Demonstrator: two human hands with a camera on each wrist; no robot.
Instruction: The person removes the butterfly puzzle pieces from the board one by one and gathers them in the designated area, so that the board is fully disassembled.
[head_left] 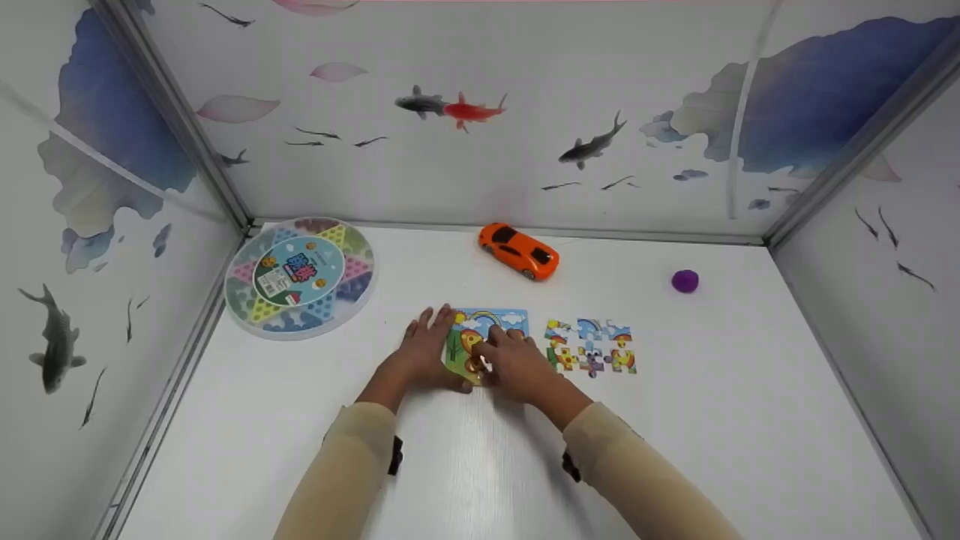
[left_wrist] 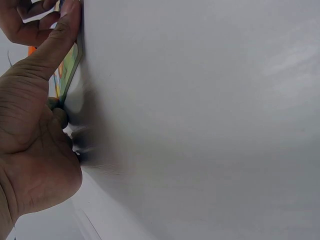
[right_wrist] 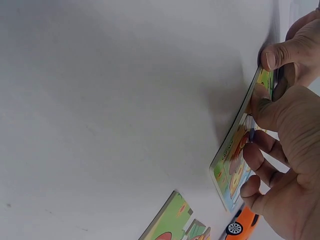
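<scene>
A colourful picture puzzle board (head_left: 466,339) lies on the white table, with a rainbow and sky printed along its top. My left hand (head_left: 429,354) rests at its left edge, fingers stretched out and the thumb by the lower corner. Over the lower middle of the board, my right hand (head_left: 517,365) has bent fingers and seems to pinch a small puzzle piece, mostly hidden under the fingertips. The right thumb (right_wrist: 265,107) presses near the board's edge in the right wrist view. Beside the board lie several loose puzzle pieces (head_left: 590,358) in two rows.
An orange toy car (head_left: 519,251) stands behind the board. At the back left lies a round, clear-lidded game box (head_left: 352,300). A purple ball (head_left: 685,281) sits at the right. Printed wall panels (head_left: 525,180) enclose the table's back and sides.
</scene>
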